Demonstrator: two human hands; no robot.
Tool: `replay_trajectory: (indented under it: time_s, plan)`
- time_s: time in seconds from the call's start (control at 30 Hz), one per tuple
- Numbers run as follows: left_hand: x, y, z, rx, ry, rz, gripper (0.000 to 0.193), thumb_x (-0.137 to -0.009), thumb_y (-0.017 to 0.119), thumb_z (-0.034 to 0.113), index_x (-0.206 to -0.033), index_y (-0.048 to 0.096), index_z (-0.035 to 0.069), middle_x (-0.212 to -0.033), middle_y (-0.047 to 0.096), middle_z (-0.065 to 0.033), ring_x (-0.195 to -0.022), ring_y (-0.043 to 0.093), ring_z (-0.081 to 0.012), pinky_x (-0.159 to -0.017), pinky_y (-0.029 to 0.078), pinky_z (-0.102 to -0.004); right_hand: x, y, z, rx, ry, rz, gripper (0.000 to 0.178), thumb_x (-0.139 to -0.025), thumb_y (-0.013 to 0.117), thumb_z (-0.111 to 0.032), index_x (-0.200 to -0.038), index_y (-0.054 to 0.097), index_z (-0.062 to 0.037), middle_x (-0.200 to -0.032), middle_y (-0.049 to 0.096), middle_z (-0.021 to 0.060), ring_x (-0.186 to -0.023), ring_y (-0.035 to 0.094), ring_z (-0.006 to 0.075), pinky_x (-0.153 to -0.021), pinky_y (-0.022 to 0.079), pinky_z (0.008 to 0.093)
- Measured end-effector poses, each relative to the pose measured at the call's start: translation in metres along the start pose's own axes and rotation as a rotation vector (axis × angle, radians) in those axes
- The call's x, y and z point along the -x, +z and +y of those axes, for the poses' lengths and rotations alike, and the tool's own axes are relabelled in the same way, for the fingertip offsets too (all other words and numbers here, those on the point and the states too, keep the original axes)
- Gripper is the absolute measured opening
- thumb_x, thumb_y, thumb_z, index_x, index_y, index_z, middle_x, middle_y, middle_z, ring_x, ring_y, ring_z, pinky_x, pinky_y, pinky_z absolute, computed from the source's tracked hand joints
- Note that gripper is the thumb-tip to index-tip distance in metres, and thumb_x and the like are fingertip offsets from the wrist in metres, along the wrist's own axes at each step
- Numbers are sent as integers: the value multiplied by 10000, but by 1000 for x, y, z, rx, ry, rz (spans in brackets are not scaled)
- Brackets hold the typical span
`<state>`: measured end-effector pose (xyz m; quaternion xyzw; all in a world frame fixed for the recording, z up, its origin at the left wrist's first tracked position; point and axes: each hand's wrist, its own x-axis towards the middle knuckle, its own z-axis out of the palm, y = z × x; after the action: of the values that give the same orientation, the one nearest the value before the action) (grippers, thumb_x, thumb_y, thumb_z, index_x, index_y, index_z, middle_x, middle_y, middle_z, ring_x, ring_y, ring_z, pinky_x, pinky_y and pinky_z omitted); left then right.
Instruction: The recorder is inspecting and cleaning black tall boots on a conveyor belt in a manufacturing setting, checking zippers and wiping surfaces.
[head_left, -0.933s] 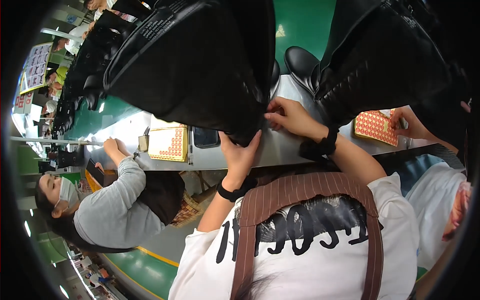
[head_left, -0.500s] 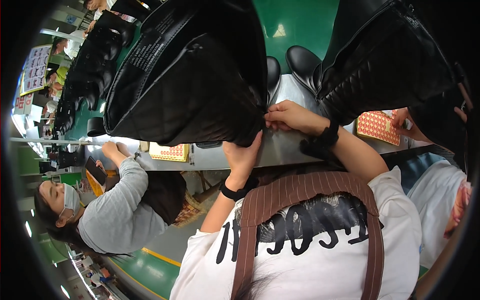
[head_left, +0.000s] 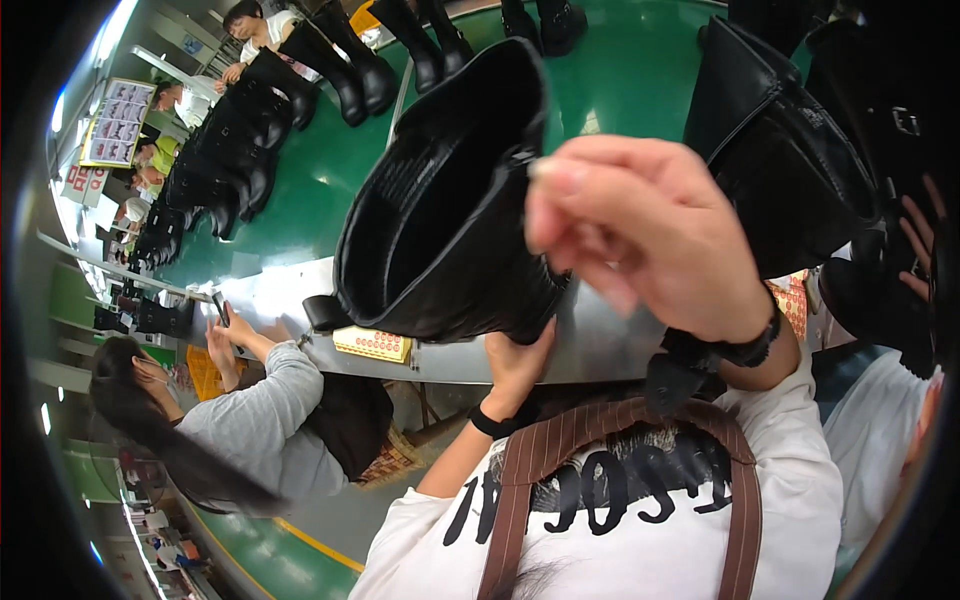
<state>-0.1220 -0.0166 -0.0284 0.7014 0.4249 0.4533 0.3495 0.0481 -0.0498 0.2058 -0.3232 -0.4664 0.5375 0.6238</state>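
Observation:
A tall black boot (head_left: 465,300) stands in front of me, the mouth of its shaft tilted toward me. My left hand (head_left: 520,358) grips its near lower side, fingers wrapped round it and partly hidden behind. Raised beside the shaft's upper right edge, my right hand (head_left: 655,225) is slightly blurred. Its thumb and forefinger are pinched together at the top of the side seam, where the boot's zipper appears to end. Whatever lies between those fingertips is too small to make out.
A metal bench edge (head_left: 460,368) runs before me, with yellow sticker sheets (head_left: 372,345) at left. Other black boots (head_left: 250,125) line the green belt (head_left: 300,220). A co-worker in grey (head_left: 260,410) sits left. More tall boots (head_left: 780,140) and another person's hand (head_left: 920,235) are at right.
My right hand has risen from low on the boot's side to the top of its shaft. The shaft's opening sits lower and farther from me, and its side seam looks drawn together.

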Motion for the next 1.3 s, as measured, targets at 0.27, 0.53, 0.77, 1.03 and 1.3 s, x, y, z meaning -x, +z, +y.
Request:
replay_trajectory:
  time_s: [0.27, 0.53, 0.77, 1.03, 1.3]
  plan:
    - [-1, -2, -8, -79, -65, -46, 620, -701, 825, 115, -1217, 518, -38, -1157, 607, -190, -1066, 599, -300, -953, 448, -366, 60, -34, 3, 1059, -940, 109, 182, -849, 676, -161, -997, 669, -55, -863, 624, 77, -651, 600, 181, -591, 488, 301]
    - [-17, -78, 68, -634, -100, -748, 287, -911, 631, 265, -833, 647, -11, -692, 635, -197, -683, 637, -372, -576, 500, -400, 108, -63, -10, 1885, -710, 795, 584, -565, 597, -81, -1148, 599, -48, -1369, 457, 209, -1340, 353, 365, -1110, 273, 491]
    - [-60, 41, 79, 448, 104, -534, 408, -953, 559, 186, -1319, 490, 21, -1035, 625, -130, -748, 634, -217, -658, 498, -313, 107, -63, 0, 1641, -926, 562, 233, -770, 691, -267, -704, 561, -86, -1284, 463, 223, -1322, 370, 443, -1064, 300, 624]
    - [-84, 102, 71, 152, 255, -275, 272, -933, 579, 163, -1147, 581, -5, -959, 631, -182, -762, 611, -357, -653, 474, -385, 97, -62, 7, 1473, -892, 683, 326, -620, 785, -23, -777, 503, -74, -1202, 572, 190, -1135, 558, 315, -968, 422, 395]
    - [-59, 94, 24, 447, 87, -450, 403, -734, 641, 45, -1124, 554, -5, -1024, 536, -86, -772, 569, -141, -644, 492, -268, 90, -99, 29, 1144, -1009, 861, 870, -688, 848, -110, -1368, 312, -27, -1353, 394, 134, -1216, 469, 265, -1063, 345, 399]
